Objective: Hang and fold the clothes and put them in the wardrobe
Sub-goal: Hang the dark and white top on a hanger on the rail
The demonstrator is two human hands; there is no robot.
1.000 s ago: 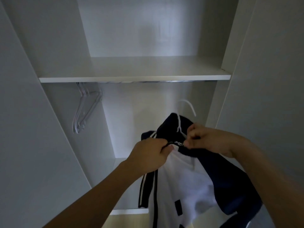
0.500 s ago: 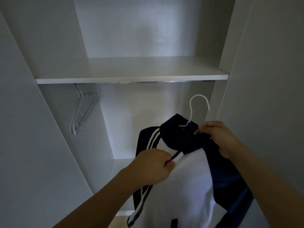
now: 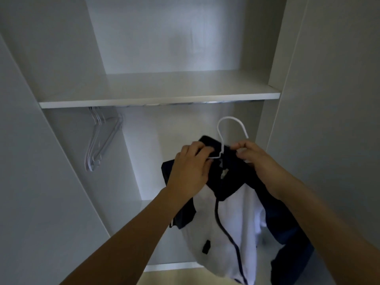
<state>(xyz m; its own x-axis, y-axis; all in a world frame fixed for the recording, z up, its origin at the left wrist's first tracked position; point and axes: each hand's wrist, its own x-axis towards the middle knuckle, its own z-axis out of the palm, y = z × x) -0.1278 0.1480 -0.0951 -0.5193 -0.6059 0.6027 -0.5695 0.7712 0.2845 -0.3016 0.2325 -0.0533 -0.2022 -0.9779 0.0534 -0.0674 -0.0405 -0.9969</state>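
Holding the jacket up in front of the wardrobe, I have both hands at its dark collar. My left hand is curled over the left side of the collar, and its fingers pinch the cloth right by the wire. My right hand grips the right side, with its fingers pinching close to the neck of the white hanger. Both arms reach forward and up, side by side, and the 2 hands are about as near to the hanger as each other.

The jacket hangs down from my hands, white in front with a dark zip line and dark blue sleeves. Its long side runs straight down. It is not in the wardrobe yet.

The hook of the hanger sticks up just above my fingers. The rail is higher still and further back, tucked under the shelf. So I think the next move is up and forward, until the hook goes over the rail. The hook may need a small turn so it catches.

Far off to the left, a bunch of empty hangers hangs on the same rail, well apart from mine.
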